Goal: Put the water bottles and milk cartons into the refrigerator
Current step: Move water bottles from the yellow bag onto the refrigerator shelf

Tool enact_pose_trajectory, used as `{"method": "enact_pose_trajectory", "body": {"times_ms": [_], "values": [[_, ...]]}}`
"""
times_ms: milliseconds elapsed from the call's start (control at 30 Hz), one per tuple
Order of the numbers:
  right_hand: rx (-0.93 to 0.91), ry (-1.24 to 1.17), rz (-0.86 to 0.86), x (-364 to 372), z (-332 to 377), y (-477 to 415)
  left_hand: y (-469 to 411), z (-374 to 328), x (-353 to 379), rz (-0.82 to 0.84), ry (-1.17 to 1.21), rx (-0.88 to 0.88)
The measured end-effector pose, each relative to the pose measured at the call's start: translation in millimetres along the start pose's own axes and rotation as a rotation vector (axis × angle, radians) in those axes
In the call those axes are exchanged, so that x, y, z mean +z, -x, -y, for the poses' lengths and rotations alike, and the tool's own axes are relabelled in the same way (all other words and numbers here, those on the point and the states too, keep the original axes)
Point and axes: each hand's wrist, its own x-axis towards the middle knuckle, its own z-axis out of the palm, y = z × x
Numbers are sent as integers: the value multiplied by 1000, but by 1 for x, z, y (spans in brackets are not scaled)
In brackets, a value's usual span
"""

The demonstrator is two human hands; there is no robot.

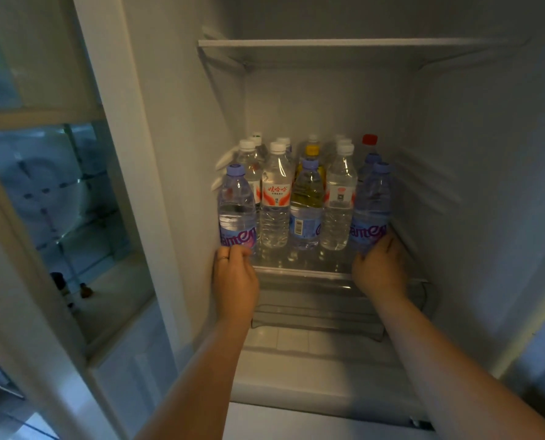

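Inside the open refrigerator, several water bottles stand upright on a glass shelf (303, 270). My left hand (234, 276) grips the base of a blue-capped bottle with a purple label (237, 211) at the shelf's front left. My right hand (380, 269) grips the base of a matching blue-capped bottle (373, 208) at the front right. Between them stand a clear bottle with a red and white label (276, 198), another blue-capped bottle (306, 208) and a white-capped bottle (339, 198). More bottles, one yellow-capped (312, 150) and one red-capped (369, 139), stand behind. No milk cartons are visible.
A white shelf (328, 43) spans the compartment above the bottles. A clear drawer (322, 306) sits below the glass shelf. The fridge's side walls close in left and right. To the left a glass-fronted door (58, 201) reflects the room.
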Motion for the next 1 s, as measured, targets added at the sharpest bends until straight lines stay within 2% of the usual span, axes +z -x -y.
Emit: {"method": "enact_pose_trajectory", "body": {"times_ms": [100,233,333,467,867,1000], "values": [[-73,87,-19,0,1,33,9,3,-9,80,-13,57],[-165,182,129,6,-4,74,32,5,-27,236,-85,49],[-223,251,225,4,-9,107,57,9,-42,466,-151,61],[-209,286,398,-10,-17,153,94,13,-69,743,-300,-54],[-376,233,439,-74,-85,381,289,14,-232,811,-475,62],[-408,176,403,-106,-101,440,340,8,-276,847,-475,106]]}}
